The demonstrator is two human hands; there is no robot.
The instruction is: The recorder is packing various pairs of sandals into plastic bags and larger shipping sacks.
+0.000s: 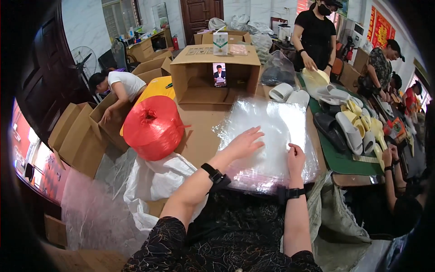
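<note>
I have both hands over a stack of clear plastic bags (pixel 265 168), which lies flat on the brown table (pixel 199 138) just in front of the wearer; taking that stack as the centre of my clock, I place everything else around it. My left hand (pixel 247 144) is open, fingers loosely spread, palm down on the plastic. My right hand (pixel 297 159) is curled near the stack's 3 o'clock edge, thumb and forefinger drawn together; I cannot tell whether a sheet is pinched between them. I see a black band (pixel 215 176) on each wrist.

At 9 o'clock I have a big roll of red twine (pixel 152 129), with a white sack (pixel 156 174) at 8. At 11 stands a cardboard box (pixel 192 59), its open side facing me, a lit phone (pixel 219 75) upright at the opening. Two white slippers (pixel 282 92) lie at 1, just beyond the bags. At 2 I see a heap of slippers (pixel 349 129), white, yellow and black, on a green mat (pixel 362 167). A co-worker in a white shirt (pixel 124 85) bends over at 10.
</note>
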